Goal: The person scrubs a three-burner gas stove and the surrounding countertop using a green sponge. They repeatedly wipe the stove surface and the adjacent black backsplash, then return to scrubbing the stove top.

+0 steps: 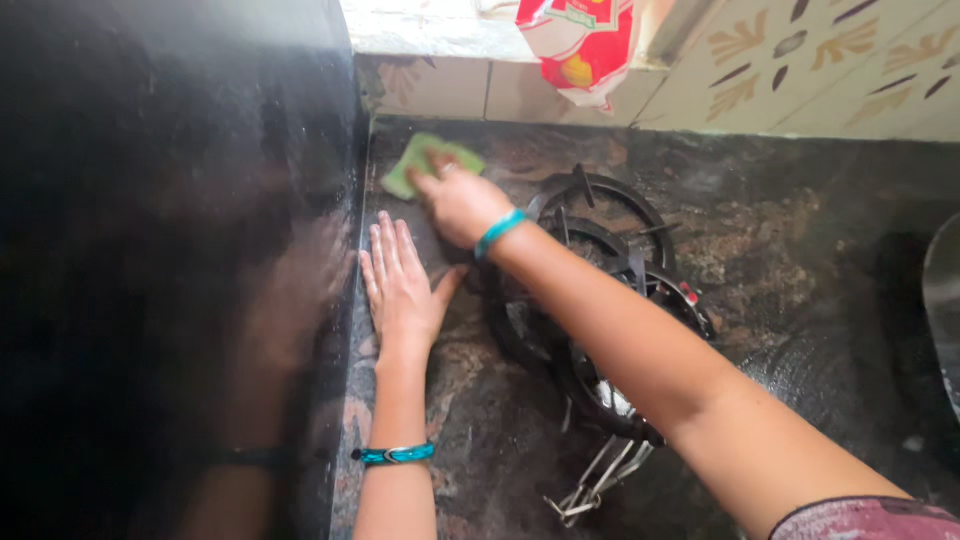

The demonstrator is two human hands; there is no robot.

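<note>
On the dark speckled stone worktop [800, 250], everything here is placed by the stack of black burner rings [600, 290] lying near its middle. Far left of the rings rises a glossy black wall [170, 270], which mirrors the arm faintly. Just left of the rings, the left hand [403, 290] lies flat on the stone, palm down, fingers straight and close together, thumb out toward the rings; its grip holds nothing. A teal bangle [396, 454] circles that wrist. Up and left of the rings, in the corner by the wall, the right hand [458, 200] presses a green sponge cloth [420, 162] against the stone, fingers laid over it rather than curled around. The right forearm crosses above the rings. Behind the rings, a red and white bag [578, 45] hangs over the tiled ledge [430, 85]. Far right, a grey metal rim [942, 300] shows at the edge.
</note>
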